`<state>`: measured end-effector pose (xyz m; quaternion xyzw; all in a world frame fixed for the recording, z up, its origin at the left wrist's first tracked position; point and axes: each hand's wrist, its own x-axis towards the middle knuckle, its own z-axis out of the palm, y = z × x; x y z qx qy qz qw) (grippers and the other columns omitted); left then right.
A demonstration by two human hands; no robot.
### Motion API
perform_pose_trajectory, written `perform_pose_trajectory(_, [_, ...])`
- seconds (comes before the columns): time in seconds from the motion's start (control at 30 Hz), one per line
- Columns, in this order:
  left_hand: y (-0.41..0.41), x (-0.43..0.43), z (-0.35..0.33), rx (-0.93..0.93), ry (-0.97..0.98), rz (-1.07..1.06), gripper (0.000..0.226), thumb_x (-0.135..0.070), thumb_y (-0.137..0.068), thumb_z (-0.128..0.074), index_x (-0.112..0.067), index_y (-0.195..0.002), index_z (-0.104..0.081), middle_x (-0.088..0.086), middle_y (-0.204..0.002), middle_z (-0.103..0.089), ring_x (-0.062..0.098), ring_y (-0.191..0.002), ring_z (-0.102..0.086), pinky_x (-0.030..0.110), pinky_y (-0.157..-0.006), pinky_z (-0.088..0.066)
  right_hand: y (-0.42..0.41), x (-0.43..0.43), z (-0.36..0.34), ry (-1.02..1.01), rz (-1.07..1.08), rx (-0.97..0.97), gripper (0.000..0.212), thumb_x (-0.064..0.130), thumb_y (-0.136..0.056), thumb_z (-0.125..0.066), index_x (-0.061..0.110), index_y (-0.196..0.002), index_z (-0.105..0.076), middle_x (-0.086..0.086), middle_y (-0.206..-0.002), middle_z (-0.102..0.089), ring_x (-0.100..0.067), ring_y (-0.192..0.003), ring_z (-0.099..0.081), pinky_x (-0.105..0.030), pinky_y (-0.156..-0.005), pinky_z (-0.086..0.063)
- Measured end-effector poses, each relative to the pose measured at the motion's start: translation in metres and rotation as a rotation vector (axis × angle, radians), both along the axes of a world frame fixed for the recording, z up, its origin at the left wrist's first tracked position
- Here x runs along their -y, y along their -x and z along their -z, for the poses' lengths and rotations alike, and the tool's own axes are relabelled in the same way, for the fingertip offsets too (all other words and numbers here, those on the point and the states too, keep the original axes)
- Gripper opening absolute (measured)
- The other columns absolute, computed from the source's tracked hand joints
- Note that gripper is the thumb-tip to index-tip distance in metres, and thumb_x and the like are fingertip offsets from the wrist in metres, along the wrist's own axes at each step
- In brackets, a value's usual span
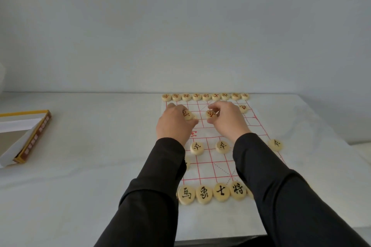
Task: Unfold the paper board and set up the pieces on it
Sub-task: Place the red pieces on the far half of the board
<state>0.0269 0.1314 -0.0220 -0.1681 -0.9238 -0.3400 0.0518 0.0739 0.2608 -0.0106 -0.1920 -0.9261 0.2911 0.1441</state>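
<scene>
The white paper board (208,168) with red grid lines lies unfolded on the table. A row of round wooden pieces with red characters (205,97) lines its far edge; black-character pieces (212,193) line the near edge, and black soldier pieces (197,148) stand in the near half. My left hand (174,124) pinches a red-character piece (187,115) over the far half. My right hand (226,120) pinches another red-character piece (211,115) close beside it. Both forearms cover parts of the board.
An open yellow-and-brown game box (32,138) with a white lining sits at the table's left. A red piece (244,108) stands near the board's far right. One black soldier (276,144) sits at the board's right edge. The table (90,166) has a white cover.
</scene>
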Motion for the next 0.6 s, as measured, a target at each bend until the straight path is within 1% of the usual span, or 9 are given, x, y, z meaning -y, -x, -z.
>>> perform_pose_trajectory(0.1, [0.001, -0.013, 0.004, 0.029, -0.037, 0.042, 0.037, -0.040, -0.082, -0.066, -0.016, -0.110, -0.060, -0.004, -0.102, -0.050, 0.012, -0.082, -0.047, 0.022, -0.070, -0.040, 0.000, -0.029, -0.004, 0.061, 0.098, -0.032, 0.038, 0.009, -0.084, -0.068, 0.015, -0.119, -0.056, -0.001, -0.110, -0.061, -0.015, -0.094, -0.057, -0.027, -0.083, -0.048])
perform_pose_trajectory(0.2, [-0.001, -0.023, 0.006, 0.049, -0.073, 0.063, 0.039, -0.038, -0.081, -0.067, -0.017, -0.113, -0.060, -0.005, -0.101, -0.049, 0.011, -0.084, -0.046, 0.021, -0.072, -0.042, -0.004, -0.061, -0.008, 0.064, 0.173, -0.044, 0.025, 0.008, -0.082, -0.070, 0.015, -0.104, -0.062, -0.002, -0.110, -0.062, -0.018, -0.099, -0.058, -0.026, -0.084, -0.046])
perform_pose_trajectory(0.27, [-0.003, -0.028, 0.006, 0.068, -0.086, 0.087, 0.040, -0.036, -0.081, -0.068, -0.016, -0.115, -0.059, -0.006, -0.100, -0.047, 0.011, -0.086, -0.047, 0.021, -0.075, -0.044, -0.009, -0.083, -0.009, 0.029, 0.231, -0.022, 0.018, 0.009, -0.082, -0.070, 0.014, -0.099, -0.066, -0.004, -0.110, -0.064, -0.021, -0.102, -0.058, -0.026, -0.085, -0.044])
perform_pose_trajectory(0.33, [-0.006, -0.034, 0.008, 0.082, -0.064, 0.118, 0.042, -0.036, -0.082, -0.068, -0.017, -0.117, -0.058, -0.005, -0.101, -0.047, 0.011, -0.088, -0.047, 0.020, -0.076, -0.043, -0.014, -0.101, -0.006, 0.003, 0.279, 0.012, 0.017, 0.007, -0.083, -0.067, 0.012, -0.100, -0.067, -0.006, -0.108, -0.065, -0.021, -0.099, -0.059, -0.029, -0.086, -0.046])
perform_pose_trajectory(0.4, [-0.008, -0.038, 0.008, 0.091, -0.048, 0.141, 0.042, -0.036, -0.082, -0.067, -0.017, -0.118, -0.058, -0.004, -0.105, -0.050, 0.010, -0.090, -0.046, 0.020, -0.077, -0.043, -0.018, -0.112, -0.002, -0.025, 0.299, 0.049, 0.017, 0.005, -0.083, -0.066, 0.012, -0.099, -0.068, -0.006, -0.105, -0.066, -0.020, -0.095, -0.058, -0.028, -0.084, -0.046])
perform_pose_trajectory(0.47, [-0.007, -0.040, 0.008, 0.089, -0.042, 0.147, 0.043, -0.037, -0.082, -0.067, -0.018, -0.119, -0.058, -0.002, -0.108, -0.052, 0.010, -0.090, -0.046, 0.020, -0.077, -0.043, -0.018, -0.120, 0.001, -0.044, 0.291, 0.101, 0.017, 0.004, -0.083, -0.066, 0.013, -0.098, -0.069, -0.006, -0.104, -0.067, -0.020, -0.095, -0.058, -0.027, -0.084, -0.045])
perform_pose_trajectory(0.6, [-0.006, -0.043, 0.008, 0.085, -0.048, 0.145, 0.043, -0.037, -0.081, -0.068, -0.018, -0.119, -0.058, -0.006, -0.102, -0.048, 0.010, -0.090, -0.046, 0.019, -0.076, -0.042, -0.016, -0.127, 0.004, -0.084, 0.257, 0.167, 0.017, 0.005, -0.086, -0.063, 0.013, -0.100, -0.069, -0.005, -0.107, -0.066, -0.019, -0.097, -0.057, -0.026, -0.085, -0.043])
